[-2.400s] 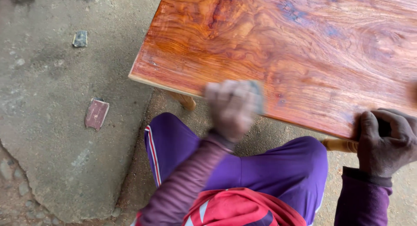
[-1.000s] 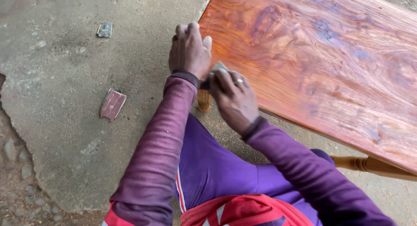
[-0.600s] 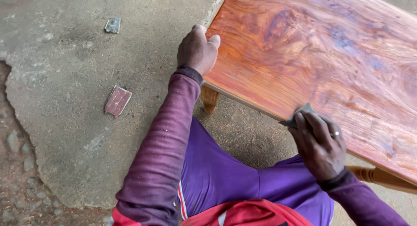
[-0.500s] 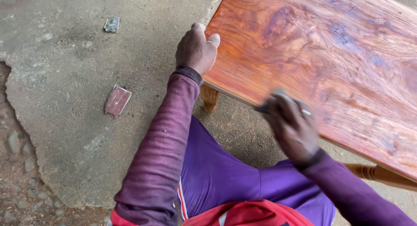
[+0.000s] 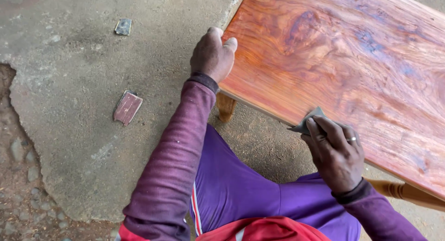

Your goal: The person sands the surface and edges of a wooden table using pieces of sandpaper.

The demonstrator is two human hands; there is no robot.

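Far left of the table (image 5: 352, 51): cracked concrete floor (image 5: 69, 143), broken edge with stones and dirt beyond. Small dark scrap (image 5: 123, 26) on the floor, well left of the table's corner. Reddish worn piece of sandpaper (image 5: 127, 107) lies flat on the floor, nearer, left of the table leg (image 5: 225, 106).

Left hand (image 5: 212, 54) curls over the table's left end edge, fingers wrapped round it, thumb lying on the glossy red-brown top. Purple sleeve runs down from it, crossing in front of the table leg's left side.

Right hand (image 5: 336, 153) sits at the table's near long edge, fingers pressed together, pinching a folded grey sandpaper (image 5: 306, 124) against that edge; ring on one finger. Turned leg rail (image 5: 408, 192) shows under the table's right part. Purple trousers (image 5: 241, 185) below the table edge.
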